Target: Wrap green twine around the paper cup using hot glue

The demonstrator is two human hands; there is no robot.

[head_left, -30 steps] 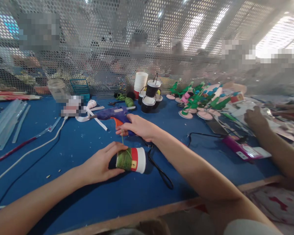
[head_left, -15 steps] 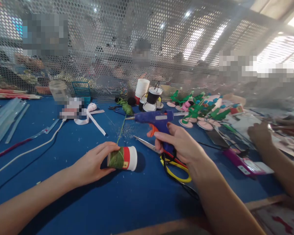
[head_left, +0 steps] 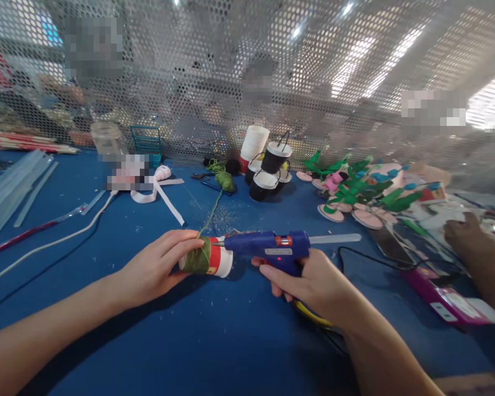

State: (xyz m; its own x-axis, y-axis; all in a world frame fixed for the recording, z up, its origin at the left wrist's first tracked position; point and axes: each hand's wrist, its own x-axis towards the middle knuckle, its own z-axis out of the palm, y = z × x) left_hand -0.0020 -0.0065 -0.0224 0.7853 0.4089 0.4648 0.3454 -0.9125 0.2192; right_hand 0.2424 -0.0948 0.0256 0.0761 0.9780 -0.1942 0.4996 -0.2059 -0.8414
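My left hand (head_left: 159, 267) is closed around the base of a paper cup (head_left: 221, 263) lying on its side, its rim to the right. Green yarn (head_left: 198, 257) wraps the lower part of the cup, and a strand runs up from my fingers to a green yarn ball (head_left: 224, 180). In my right hand (head_left: 313, 278) is a blue hot glue gun (head_left: 268, 245), a clear glue stick poking out of its back. Its nozzle meets the cup near the edge of the yarn, though exact contact is hard to tell. Yellow-handled scissors (head_left: 311, 314) lie partly hidden under my right hand.
Black-wrapped cups (head_left: 264, 184) and a white cup stack (head_left: 256, 144) stand before the mesh panel. Green felt plants (head_left: 350, 190) sit at right, near a purple power strip (head_left: 445, 297) and another person's hand (head_left: 466, 236). White ribbon (head_left: 169, 202) and clear glue sticks (head_left: 12, 190) lie left.
The glue gun has come down from above the scissors, its nozzle now at the cup's side. My left hand still holds the cup. The camera view has shifted slightly.
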